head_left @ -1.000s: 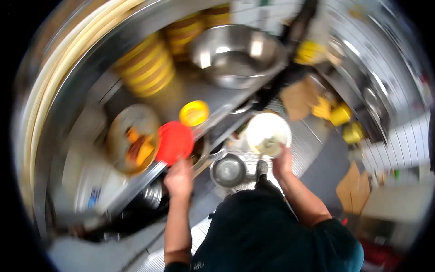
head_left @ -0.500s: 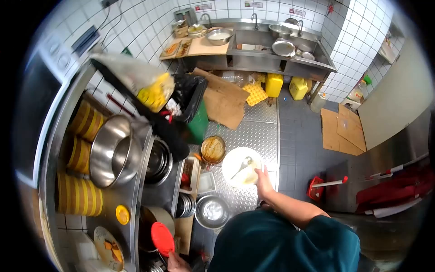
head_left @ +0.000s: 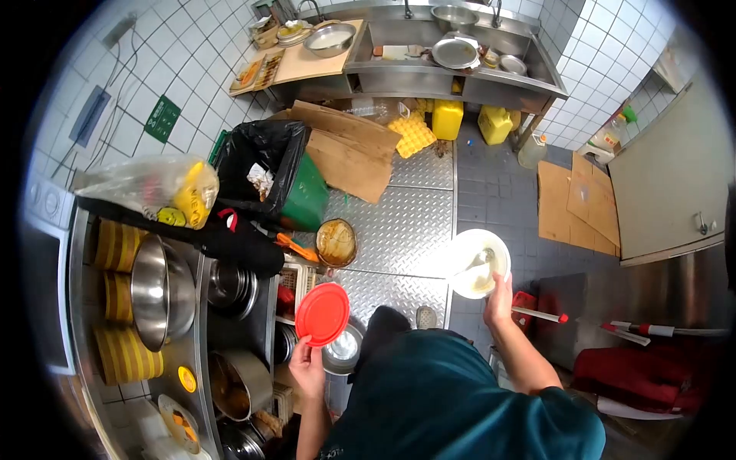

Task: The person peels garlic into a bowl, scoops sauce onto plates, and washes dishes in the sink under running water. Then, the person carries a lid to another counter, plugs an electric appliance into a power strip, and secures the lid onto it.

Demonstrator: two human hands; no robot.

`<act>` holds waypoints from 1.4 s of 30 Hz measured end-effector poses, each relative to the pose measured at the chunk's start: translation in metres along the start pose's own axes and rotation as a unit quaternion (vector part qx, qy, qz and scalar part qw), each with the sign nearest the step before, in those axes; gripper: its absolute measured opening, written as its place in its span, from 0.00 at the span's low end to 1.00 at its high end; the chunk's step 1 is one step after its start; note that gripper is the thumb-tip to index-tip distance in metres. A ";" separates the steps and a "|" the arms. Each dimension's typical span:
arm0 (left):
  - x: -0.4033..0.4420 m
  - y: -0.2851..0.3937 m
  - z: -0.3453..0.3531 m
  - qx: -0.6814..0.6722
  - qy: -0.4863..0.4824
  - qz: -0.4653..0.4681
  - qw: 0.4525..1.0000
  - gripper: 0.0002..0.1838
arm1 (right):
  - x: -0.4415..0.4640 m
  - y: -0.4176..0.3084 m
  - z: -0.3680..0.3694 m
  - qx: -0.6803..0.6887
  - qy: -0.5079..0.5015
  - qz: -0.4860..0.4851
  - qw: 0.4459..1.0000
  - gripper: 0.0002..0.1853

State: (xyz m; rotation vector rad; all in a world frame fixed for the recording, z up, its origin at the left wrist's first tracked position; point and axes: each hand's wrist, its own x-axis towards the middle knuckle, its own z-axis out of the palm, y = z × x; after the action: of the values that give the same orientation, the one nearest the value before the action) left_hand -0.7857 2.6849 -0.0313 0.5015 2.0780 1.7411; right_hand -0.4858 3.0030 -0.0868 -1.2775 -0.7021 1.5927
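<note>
Red round lid (head_left: 323,316), pinched at its near rim by a worker's left hand (head_left: 307,372), is held just left of the frame's centre above a steel pan (head_left: 344,353) on the floor, hiding part of it from view. Half a second earlier, the lid appeared at the lower left, in front of the steel shelf unit (head_left: 181,337) and its deep pot (head_left: 259,379); it now shows clear of both. The fingers of that hand remain closed on the rim.

To the right of centre, the right hand (head_left: 498,307) keeps its hold on a white tub (head_left: 471,239), fingers gripping the near side. A metal utensil rests inside; glare blurs the pale contents. The tub has shifted from mid-frame, over the treaded metal plate (head_left: 391,230), to where that plate meets dark tiles (head_left: 491,188). Lid and tub stay well apart.

With the view turned, the green bin (head_left: 309,195) with its black liner now shows more fully at upper left, and a grey shoe (head_left: 427,317) has come into sight below centre. A steel mixing bowl (head_left: 157,295) sits on the shelf unit at left, while the steel sink (head_left: 406,83) spans the top of the frame.
</note>
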 end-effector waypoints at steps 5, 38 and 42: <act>0.071 -0.009 0.042 0.002 0.016 -0.003 1.000 0.07 | 0.039 0.004 0.003 0.042 0.053 0.030 0.997 0.24; 0.881 0.078 0.605 -0.557 -0.172 -0.178 0.792 0.28 | 0.513 -0.209 0.349 0.114 0.120 -0.022 0.986 0.26; 0.968 0.061 0.660 -0.575 -0.070 -0.167 0.798 0.27 | 0.593 -0.241 0.356 0.076 0.127 -0.034 0.988 0.27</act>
State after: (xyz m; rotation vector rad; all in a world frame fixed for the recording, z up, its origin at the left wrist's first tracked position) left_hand -1.2874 3.7406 -0.1349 -0.1198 0.6294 2.2048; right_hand -0.7541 3.6814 -0.0165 -1.3008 -0.4499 1.3704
